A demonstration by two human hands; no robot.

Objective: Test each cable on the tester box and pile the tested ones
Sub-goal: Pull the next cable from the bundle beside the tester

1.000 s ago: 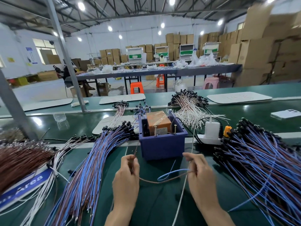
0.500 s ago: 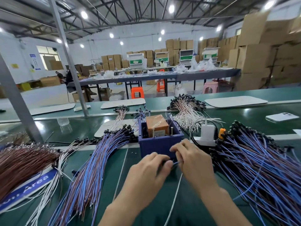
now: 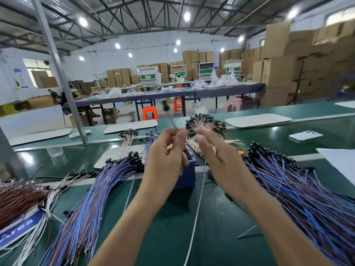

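Far left of the fingers, a brown bundle (image 3: 17, 196) lies by itself on the table (image 3: 221, 223). Nearer them, the left pile (image 3: 92, 192) of blue cables fans out with its black plugs pointing away, probably kept as a separate stock so tested and untested ones do not mix. Which pile is which cannot be told.

The left hand (image 3: 165, 158) is raised, and its fingers (image 3: 178, 135) pinch one cable (image 3: 172, 120) near the end, so the blurred black plug stands above the fingertips. This pinch looks suited to steering the plug. The box (image 3: 187, 169) sits just below and behind these fingers, mostly hidden by the hand.

The right hand (image 3: 219, 152) hovers just beside it. Its fingers (image 3: 201, 134) are blurred, and whether they hold the cable's other end cannot be told.

Right of the fingers spreads the right pile (image 3: 299, 191), and a phone (image 3: 305, 135) lies well apart beyond it.

Open room is narrow. A strip of bare table runs from below the fingers to the near edge, crossed by a white cord (image 3: 195, 223). Both piles crowd its sides, so a loose cable end could snag there.
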